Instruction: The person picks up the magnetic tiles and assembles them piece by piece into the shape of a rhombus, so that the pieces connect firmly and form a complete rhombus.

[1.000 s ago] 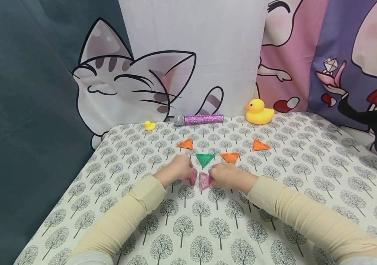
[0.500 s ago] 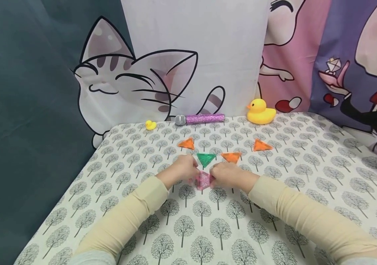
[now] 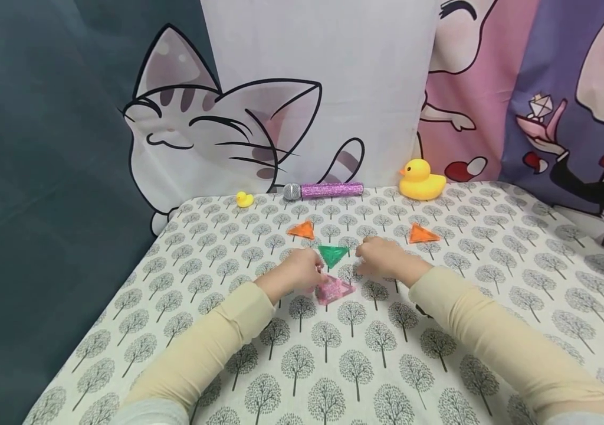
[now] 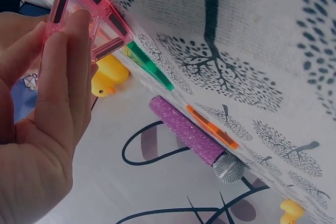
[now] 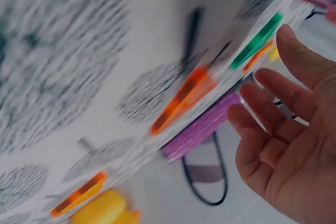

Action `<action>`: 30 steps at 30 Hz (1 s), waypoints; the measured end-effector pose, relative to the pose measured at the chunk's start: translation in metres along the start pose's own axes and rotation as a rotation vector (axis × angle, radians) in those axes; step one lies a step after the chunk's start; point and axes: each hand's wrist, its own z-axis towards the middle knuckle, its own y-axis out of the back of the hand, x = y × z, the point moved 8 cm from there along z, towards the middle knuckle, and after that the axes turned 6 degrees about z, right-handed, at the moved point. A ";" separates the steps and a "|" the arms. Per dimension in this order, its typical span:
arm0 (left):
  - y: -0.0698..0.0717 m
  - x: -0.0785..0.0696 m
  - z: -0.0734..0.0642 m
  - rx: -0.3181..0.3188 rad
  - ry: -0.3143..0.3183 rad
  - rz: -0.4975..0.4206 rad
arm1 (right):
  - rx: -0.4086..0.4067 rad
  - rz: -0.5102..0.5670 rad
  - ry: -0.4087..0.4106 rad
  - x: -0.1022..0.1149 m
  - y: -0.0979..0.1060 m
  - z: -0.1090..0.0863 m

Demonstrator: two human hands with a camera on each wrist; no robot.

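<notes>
My left hand [image 3: 298, 268] pinches pink see-through magnetic tiles [image 3: 331, 290], which sit edge to edge low over the cloth; dark magnet strips show along the pink frame [image 4: 122, 34] in the left wrist view. Just behind them lies a green triangle tile [image 3: 332, 255]. My right hand [image 3: 385, 258] is apart from the pink tiles, fingers loosely bent with nothing in them. In the head view it covers the middle orange tile [image 5: 182, 100], which shows beside the fingers in the right wrist view. Two more orange triangles lie farther back, one left [image 3: 304, 230] and one right [image 3: 422, 234].
Along the back edge of the tree-print tablecloth [image 3: 355, 354] stand a small yellow duck [image 3: 245, 200], a purple glitter microphone [image 3: 328, 190] and a large yellow duck [image 3: 422, 180]. A cartoon curtain [image 3: 259, 47] hangs close behind.
The left hand's pink tile has come up against the right hand's pink tile. My right hand has let go and moved back and right, over the middle orange tile.
</notes>
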 end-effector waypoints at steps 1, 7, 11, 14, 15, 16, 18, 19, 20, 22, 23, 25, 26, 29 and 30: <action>-0.001 0.000 0.000 0.002 -0.003 -0.005 | -0.002 -0.008 -0.022 -0.006 0.001 0.000; -0.003 0.000 0.000 -0.001 -0.006 -0.029 | 0.028 -0.024 -0.104 -0.034 -0.003 0.001; -0.004 0.000 0.001 -0.005 -0.007 -0.017 | 0.083 0.007 -0.163 -0.048 -0.009 0.000; -0.003 -0.001 0.002 -0.015 -0.019 0.015 | 0.117 0.039 -0.203 -0.055 -0.012 -0.001; -0.002 -0.001 0.002 -0.019 -0.021 0.024 | 0.122 0.041 -0.205 -0.056 -0.013 -0.001; -0.002 -0.001 0.002 -0.022 -0.022 0.032 | 0.127 0.044 -0.209 -0.057 -0.013 -0.001; -0.001 -0.001 0.001 -0.026 -0.021 0.036 | 0.131 0.050 -0.208 -0.057 -0.014 -0.001; -0.001 -0.001 0.001 -0.028 -0.021 0.037 | 0.135 0.047 -0.201 -0.056 -0.013 -0.001; -0.001 -0.001 0.001 -0.023 -0.018 0.022 | 0.140 0.037 -0.193 -0.056 -0.013 0.000; -0.001 -0.001 0.001 -0.017 -0.020 -0.001 | 0.156 0.026 -0.175 -0.053 -0.013 0.000; -0.002 -0.002 0.000 -0.013 -0.020 -0.014 | 0.161 0.025 -0.161 -0.051 -0.012 0.001; -0.002 -0.002 0.000 -0.008 -0.018 -0.038 | 0.150 0.004 -0.117 -0.047 -0.010 0.003; -0.002 -0.001 -0.001 -0.007 -0.018 -0.050 | 0.135 -0.018 -0.096 -0.045 -0.008 0.004; -0.001 -0.001 -0.002 -0.004 -0.008 -0.059 | 0.068 -0.089 -0.045 -0.042 -0.003 0.007; -0.001 -0.001 -0.002 -0.003 -0.008 -0.059 | 0.040 -0.112 -0.037 -0.041 -0.001 0.006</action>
